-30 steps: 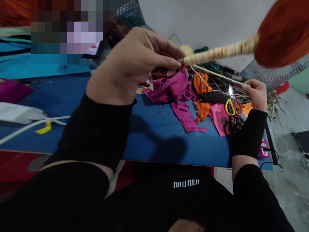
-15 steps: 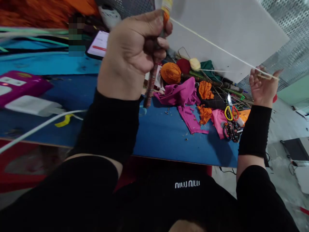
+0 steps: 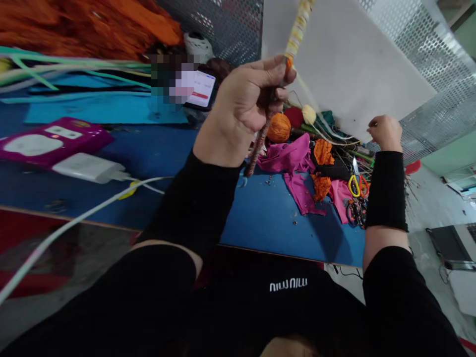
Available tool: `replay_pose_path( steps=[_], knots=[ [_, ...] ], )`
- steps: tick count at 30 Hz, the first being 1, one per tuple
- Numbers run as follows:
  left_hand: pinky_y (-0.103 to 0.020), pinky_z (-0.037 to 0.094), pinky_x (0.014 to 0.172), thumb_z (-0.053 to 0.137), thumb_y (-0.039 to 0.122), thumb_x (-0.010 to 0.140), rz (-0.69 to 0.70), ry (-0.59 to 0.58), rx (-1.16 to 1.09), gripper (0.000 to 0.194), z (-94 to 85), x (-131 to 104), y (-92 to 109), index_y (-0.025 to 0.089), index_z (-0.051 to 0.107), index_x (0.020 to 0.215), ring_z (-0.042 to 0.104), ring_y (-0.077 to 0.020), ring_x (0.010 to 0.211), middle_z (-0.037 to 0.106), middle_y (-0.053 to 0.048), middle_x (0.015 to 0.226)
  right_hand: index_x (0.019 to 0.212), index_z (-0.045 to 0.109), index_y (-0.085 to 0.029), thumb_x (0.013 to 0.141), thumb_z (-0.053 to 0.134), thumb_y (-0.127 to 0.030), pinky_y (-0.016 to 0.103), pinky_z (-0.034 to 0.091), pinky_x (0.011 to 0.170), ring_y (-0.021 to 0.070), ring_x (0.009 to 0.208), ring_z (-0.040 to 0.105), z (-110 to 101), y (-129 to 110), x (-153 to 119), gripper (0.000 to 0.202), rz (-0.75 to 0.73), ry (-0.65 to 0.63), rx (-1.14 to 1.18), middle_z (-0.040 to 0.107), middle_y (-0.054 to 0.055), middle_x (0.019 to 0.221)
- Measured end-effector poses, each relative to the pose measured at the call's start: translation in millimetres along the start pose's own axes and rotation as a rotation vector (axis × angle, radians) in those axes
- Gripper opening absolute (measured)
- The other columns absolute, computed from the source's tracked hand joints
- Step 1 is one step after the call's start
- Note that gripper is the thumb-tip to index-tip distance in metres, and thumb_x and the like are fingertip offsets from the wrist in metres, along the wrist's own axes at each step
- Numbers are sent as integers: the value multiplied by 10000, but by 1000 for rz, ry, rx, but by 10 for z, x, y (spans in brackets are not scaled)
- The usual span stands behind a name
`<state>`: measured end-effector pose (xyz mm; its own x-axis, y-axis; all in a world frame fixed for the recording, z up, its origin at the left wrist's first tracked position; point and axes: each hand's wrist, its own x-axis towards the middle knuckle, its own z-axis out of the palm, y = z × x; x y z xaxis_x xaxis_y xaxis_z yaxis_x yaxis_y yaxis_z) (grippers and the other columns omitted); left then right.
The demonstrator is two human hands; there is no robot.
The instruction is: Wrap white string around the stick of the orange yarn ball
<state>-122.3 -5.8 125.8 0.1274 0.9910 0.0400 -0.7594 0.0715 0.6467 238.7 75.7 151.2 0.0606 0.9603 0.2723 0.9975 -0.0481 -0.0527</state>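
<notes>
My left hand (image 3: 249, 99) is wrapped round a long wrapped stick (image 3: 262, 141), held up over the table. The stick's upper part is yellow and white, with an orange band at my fingertips; its lower part is reddish brown. From the orange band a pale yarn (image 3: 307, 94) hangs slack in a curve to the right, past the yarn balls. On the right, in front of the white board, my right hand (image 3: 386, 133) is closed, its fingers curled; whether the yarn's end is in it is hidden.
On the blue table (image 3: 260, 213) are an orange yarn ball (image 3: 278, 127), magenta cloth (image 3: 290, 154), scissors (image 3: 354, 186) and thin sticks. Further left lie a purple power strip (image 3: 55, 141), a white cable (image 3: 74, 225) and a phone (image 3: 201, 89). A white board (image 3: 345, 59) stands behind.
The yarn, stretched tight between my hands before, now hangs slack. My right hand has turned and its fingers have closed. My left hand and the stick appear lower and further right.
</notes>
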Motion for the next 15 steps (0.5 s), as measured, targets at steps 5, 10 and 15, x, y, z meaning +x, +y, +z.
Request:
replay_pose_path(
  steps=[5,10,15],
  knots=[
    [-108,261,411,452,22,1147,-12,-13,-11,417,8,-2,-48,134,682,818,430,-21,483,678,37,615,1242,804,-188,1042,530,-294,527,554,1101,382,1290,713,511,-694,370,356,-35,104,-59,792,180,1309],
    [-120,262,405,478,-8,1119,-10,-18,-47,405,-26,48,-90,103,730,822,467,-24,459,708,6,645,1432,705,-175,1018,623,-261,434,547,1117,314,1288,701,1103,-1256,592,431,-186,12,-38,683,164,1497],
    [-139,285,412,489,7,1114,-68,18,-51,447,-47,105,-124,124,717,747,472,-30,441,703,-5,653,1376,700,-136,1011,537,-197,404,570,994,324,1184,727,1454,-1396,627,405,-334,-32,-187,694,215,1440]
  ],
)
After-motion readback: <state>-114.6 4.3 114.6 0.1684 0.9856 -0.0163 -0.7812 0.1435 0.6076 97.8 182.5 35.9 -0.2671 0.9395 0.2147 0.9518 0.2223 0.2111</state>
